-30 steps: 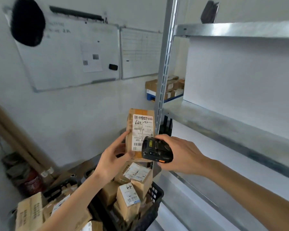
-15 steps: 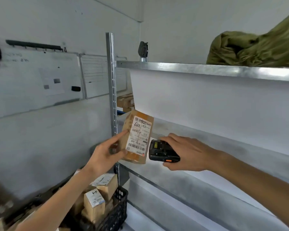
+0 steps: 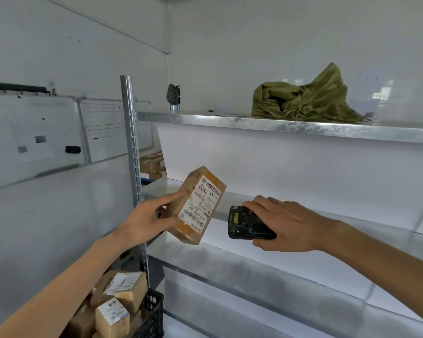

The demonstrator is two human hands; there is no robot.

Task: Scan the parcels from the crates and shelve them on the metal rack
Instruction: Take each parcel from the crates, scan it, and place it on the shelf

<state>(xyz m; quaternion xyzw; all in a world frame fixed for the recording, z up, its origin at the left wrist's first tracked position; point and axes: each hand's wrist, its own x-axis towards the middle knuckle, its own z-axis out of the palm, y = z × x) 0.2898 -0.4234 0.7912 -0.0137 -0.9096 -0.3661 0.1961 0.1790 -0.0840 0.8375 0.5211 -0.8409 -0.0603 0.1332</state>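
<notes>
My left hand (image 3: 144, 220) grips a small brown parcel (image 3: 195, 203) with a white barcode label, tilted, in front of the left end of the metal rack's (image 3: 279, 125) middle shelf. My right hand (image 3: 286, 223) holds a black handheld scanner (image 3: 244, 224) just right of the parcel, level with its lower end. At the bottom left a black plastic crate (image 3: 152, 311) holds several more labelled brown parcels (image 3: 122, 298).
A crumpled green sack (image 3: 308, 98) and a small dark object (image 3: 173, 95) sit on the rack's top shelf. The rack's upright post (image 3: 132, 154) stands left of the parcel. Whiteboards (image 3: 34, 135) hang on the left wall. Cardboard boxes (image 3: 152, 164) lie behind the rack.
The view has swung up and to the right, from the crate to the rack. Both hands moved toward the middle shelf with parcel and scanner, and the parcel has tilted.
</notes>
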